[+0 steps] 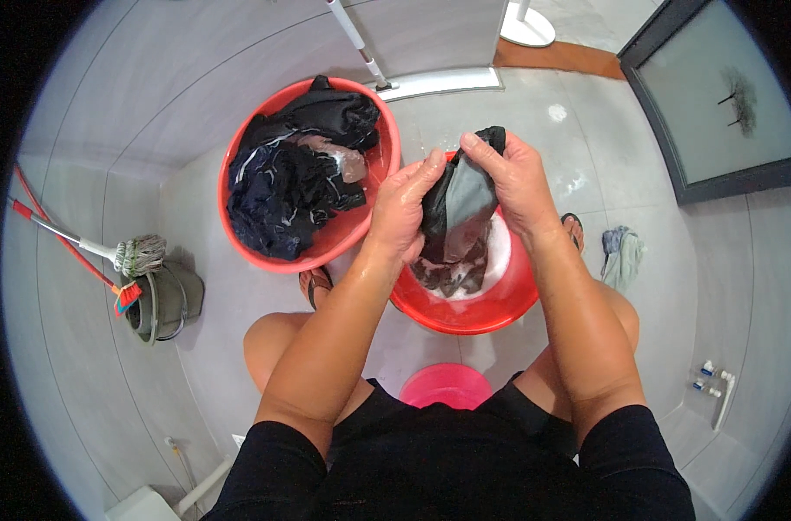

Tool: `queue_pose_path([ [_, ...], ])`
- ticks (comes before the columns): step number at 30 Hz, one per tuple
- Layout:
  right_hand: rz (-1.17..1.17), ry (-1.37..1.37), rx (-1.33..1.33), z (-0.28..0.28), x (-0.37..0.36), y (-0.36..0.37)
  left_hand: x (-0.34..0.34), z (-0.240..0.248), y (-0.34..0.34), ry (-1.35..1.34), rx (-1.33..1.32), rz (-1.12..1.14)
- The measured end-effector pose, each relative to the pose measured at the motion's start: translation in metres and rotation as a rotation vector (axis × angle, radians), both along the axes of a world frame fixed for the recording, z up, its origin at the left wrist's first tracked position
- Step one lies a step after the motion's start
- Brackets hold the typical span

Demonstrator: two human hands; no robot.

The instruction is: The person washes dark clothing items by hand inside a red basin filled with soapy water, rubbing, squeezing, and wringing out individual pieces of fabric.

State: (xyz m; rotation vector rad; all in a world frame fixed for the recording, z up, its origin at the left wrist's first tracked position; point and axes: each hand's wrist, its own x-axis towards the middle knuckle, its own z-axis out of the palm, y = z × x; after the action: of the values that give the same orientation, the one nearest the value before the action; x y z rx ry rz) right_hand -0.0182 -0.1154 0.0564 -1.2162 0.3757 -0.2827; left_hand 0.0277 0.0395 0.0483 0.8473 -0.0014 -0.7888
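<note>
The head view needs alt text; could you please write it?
The left hand and right hand hold a dark cloth over a red basin with white suds. To the left, a red tub holds dark clothes.

Forearms [330, 343] angled forward, inward; left grip [400, 208] and right grip [526, 189] (slightly higher) clenched, thumbs [484, 156] uppermost.

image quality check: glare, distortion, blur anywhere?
Head view: strong fisheye, corners black, tile lines on the wall bowed. Head view: glare spots on the floor, soft shadow by the grey bucket, black shirt nearly detail-free. Head view: left hand, right hand and dark cloth fairly sharp, no obvious motion blur.
</note>
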Motion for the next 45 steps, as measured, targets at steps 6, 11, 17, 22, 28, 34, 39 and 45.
queue_pose_path([
  [6, 0.162, 0.104, 0.0, 0.009, -0.002, -0.009, 0.006, -0.009, 0.012, -0.185, 0.105, 0.148],
  [11, 0.423, 0.267, -0.001, 0.019, -0.011, -0.003, 0.005, -0.013, 0.014, -0.255, 0.129, 0.198],
  [17, 0.34, 0.157, 0.143, -0.002, -0.008, -0.015, 0.009, -0.014, 0.015, -0.302, 0.143, 0.164],
  [22, 0.265, -0.003, 0.151, 0.003, -0.012, -0.011, 0.011, -0.003, 0.016, -0.168, 0.172, -0.055],
  [28, 0.258, -0.068, 0.173, 0.004, -0.014, -0.005, 0.001, 0.0, 0.012, -0.027, 0.198, -0.334],
  [34, 0.171, -0.053, 0.04, 0.002, -0.014, -0.014, 0.005, -0.007, 0.008, -0.139, 0.144, -0.266],
  [39, 0.146, -0.001, 0.032, 0.004, -0.019, -0.019, 0.007, -0.007, 0.004, -0.131, 0.084, -0.181],
  [45, 0.189, -0.069, 0.153, 0.013, -0.022, -0.015, -0.005, -0.007, -0.002, -0.071, 0.175, -0.286],
])
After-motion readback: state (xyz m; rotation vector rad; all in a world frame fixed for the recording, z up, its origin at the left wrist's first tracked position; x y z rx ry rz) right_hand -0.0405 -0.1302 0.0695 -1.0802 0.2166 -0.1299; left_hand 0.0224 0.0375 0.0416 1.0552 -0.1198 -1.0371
